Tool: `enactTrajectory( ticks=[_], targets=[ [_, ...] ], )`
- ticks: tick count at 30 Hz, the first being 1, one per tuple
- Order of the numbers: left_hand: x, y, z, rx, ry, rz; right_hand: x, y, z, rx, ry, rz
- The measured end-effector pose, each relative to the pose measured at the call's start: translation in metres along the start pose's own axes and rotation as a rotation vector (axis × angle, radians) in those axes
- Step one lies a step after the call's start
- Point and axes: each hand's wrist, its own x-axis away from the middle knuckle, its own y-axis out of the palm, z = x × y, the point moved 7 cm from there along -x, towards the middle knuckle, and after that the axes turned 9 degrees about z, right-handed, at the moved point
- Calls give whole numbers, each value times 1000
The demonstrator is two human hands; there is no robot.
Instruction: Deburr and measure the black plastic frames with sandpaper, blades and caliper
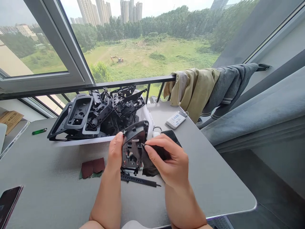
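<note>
Here on the grey table top (202, 181), a black moulded plastic housing (132, 149) is held up just off the near-centre of the surface, tilted, with its ribbed underside facing the camera. It is clasped by the left hand (115, 156), whose fingers are clenched around its left edge. Over on the other side, the right hand (166, 160) is seen grasping a dark flexible sheet (151, 165), cloth or abrasive, that cannot be told, with the fingertips (149, 149) pinching it against the housing's right edge.

Directly below the hands, a black plastic caliper (138, 180) is laid near the table's near edge. Just to the left, reddish-brown sandpaper pieces (92, 167) are lying flat. Towards the far edge, a heap of black plastic trim parts (95, 116) is piled in a white tray (82, 141), just beyond the housing. A green lighter (39, 131) is placed by the left edge, and a phone (8, 203) sits at the near left corner. A white card-like device (176, 120) is found by the far right edge, while a jacket (205, 89) is draped over the railing (133, 82) beyond.
</note>
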Motion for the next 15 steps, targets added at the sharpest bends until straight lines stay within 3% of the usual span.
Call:
enactTrajectory(
  ticks=[2, 4, 10, 15],
  targets=[
    [1, 0, 1, 3, 28, 17, -1, -11, 5, 36, 9, 182],
    [3, -1, 2, -6, 54, 38, -2, -15, 7, 38, -4, 253],
    [2, -3, 7, -95, 166, 19, -3, 7, 0, 111, -84, -77],
    [1, -2, 1, -101, 140, -3, -4, 4, 2, 61, -22, -256]
  ],
)
